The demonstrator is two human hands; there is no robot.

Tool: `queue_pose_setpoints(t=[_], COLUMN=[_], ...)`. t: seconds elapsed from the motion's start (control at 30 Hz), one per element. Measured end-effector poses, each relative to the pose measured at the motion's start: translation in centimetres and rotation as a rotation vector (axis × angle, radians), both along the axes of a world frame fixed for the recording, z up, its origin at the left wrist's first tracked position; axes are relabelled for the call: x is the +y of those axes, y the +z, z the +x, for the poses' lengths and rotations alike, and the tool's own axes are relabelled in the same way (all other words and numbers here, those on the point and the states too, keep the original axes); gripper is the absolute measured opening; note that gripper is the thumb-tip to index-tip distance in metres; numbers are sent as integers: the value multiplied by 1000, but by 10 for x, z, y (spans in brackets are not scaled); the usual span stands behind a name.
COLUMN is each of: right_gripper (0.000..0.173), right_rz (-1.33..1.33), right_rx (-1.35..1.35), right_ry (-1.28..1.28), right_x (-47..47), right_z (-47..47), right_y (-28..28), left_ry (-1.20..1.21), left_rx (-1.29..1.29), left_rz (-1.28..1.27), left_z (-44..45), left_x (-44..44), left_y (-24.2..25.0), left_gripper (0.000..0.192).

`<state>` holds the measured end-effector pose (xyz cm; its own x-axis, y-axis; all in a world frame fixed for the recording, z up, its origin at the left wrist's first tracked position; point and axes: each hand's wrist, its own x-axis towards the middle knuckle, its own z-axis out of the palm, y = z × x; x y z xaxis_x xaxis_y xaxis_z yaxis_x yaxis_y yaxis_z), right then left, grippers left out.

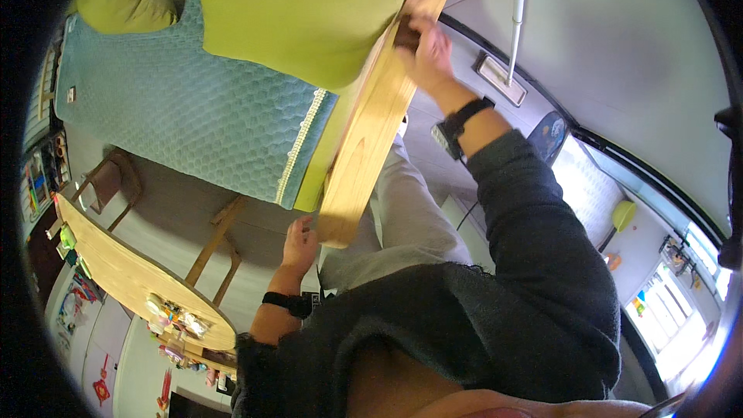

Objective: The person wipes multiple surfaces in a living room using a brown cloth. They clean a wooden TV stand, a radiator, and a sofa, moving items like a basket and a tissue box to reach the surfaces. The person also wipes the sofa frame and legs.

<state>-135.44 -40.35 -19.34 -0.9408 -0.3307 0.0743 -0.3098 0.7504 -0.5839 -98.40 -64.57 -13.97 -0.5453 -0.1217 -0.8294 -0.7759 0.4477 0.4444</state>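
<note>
My right hand (430,58), blurred, is over the far part of a light wooden sofa armrest (361,151). Between its thumb and fingers sits a small dark brown object (407,33), perhaps a cloth or pad, against the wood; blur hides its exact kind. Beside the armrest's near end is my left hand (300,245), fingers loosely bent and apart, with nothing visible in it. Whether it touches the wood is unclear. Both wrists wear dark straps. A yellow-green cushion (302,11) leans along the armrest's inner side.
A blue-green quilted cover (191,104) lies on the sofa seat, with a round green bolster (125,0) at the far end. On the left stands a wooden table (139,267) bearing small items. At right, a white-handled flat mop (502,78) is by the wall.
</note>
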Motion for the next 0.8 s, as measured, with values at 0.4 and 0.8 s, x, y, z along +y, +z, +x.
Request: queue_pose_setpoints(t=[0.4,0.8], right_gripper=[50,48], right_rz=[-29,-27], right_rx=[230,120], right_ry=[-232,-69], right_x=[2,17], right_z=[-55,-63], right_y=[-7,-10], left_ry=[-5,-58], left_rx=[-292,-331], left_rz=[25,-29], left_z=[-52,-46], left_x=[52,54], left_y=[-6,-9], left_gripper=[102,114])
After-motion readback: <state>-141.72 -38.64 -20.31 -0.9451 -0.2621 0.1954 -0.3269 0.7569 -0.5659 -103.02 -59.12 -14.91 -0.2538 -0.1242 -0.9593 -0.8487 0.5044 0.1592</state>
